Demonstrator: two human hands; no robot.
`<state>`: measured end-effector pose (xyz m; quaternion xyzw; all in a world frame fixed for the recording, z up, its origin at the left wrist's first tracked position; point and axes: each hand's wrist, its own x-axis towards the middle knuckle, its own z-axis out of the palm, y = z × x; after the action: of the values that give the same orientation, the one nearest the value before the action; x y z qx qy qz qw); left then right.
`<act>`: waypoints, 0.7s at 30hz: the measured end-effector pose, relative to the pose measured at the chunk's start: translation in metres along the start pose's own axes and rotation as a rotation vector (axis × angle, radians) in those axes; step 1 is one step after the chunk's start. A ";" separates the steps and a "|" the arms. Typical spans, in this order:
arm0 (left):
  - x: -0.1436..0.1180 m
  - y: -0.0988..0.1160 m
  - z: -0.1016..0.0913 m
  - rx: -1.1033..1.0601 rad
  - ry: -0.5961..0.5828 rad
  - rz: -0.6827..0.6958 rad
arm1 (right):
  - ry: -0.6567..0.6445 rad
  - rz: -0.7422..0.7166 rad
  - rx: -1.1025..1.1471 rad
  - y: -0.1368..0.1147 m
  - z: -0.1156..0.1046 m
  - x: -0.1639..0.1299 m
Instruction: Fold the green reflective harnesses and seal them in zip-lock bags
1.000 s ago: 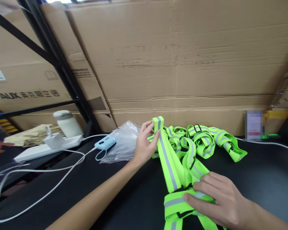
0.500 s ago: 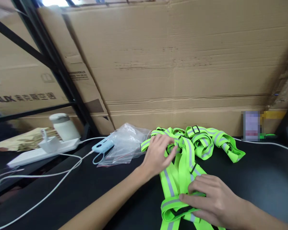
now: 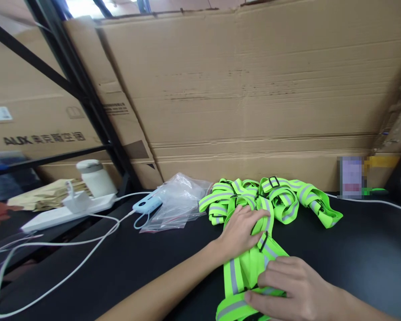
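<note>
A neon-green reflective vest made of straps point(image 3: 234, 274), with grey stripes and black buckles, runs down the black tabletop toward me. My left hand point(image 3: 243, 232) is closed over its upper straps, with the fingertips partly hidden among the folds. Nearer to me, my right hand point(image 3: 296, 287) grips a folded band of the same vest between thumb and fingers. Behind my left hand lies a heap of rolled green reflective straps point(image 3: 284, 203), which spreads out to the right.
Left of the straps lie clear plastic bags point(image 3: 180, 200) and a light-blue device point(image 3: 147, 203) with a cable. A white power strip point(image 3: 53, 218) and a white bottle point(image 3: 96, 178) stand farther left. Cardboard point(image 3: 247, 98) walls the back. A black metal frame point(image 3: 96, 120) rises at left.
My left hand has come down along the straps toward me, uncovering the rolls at the back. My right hand, still gripping, has drawn the folded band slightly nearer. The view has shifted slightly.
</note>
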<state>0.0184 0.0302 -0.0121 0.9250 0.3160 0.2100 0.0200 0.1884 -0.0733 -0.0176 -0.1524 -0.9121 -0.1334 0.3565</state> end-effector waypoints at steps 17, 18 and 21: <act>0.009 -0.071 -0.032 0.263 0.587 -0.042 | -0.006 0.009 -0.075 -0.009 -0.009 0.008; 0.008 -0.070 -0.031 0.237 0.546 -0.038 | -0.009 0.028 -0.076 -0.008 -0.003 0.004; 0.003 -0.061 -0.028 0.118 0.341 0.022 | -0.074 0.064 -0.108 -0.004 0.007 -0.005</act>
<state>-0.0259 0.0780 0.0044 0.8790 0.3163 0.3453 -0.0904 0.1866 -0.0760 -0.0266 -0.2056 -0.9107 -0.1653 0.3179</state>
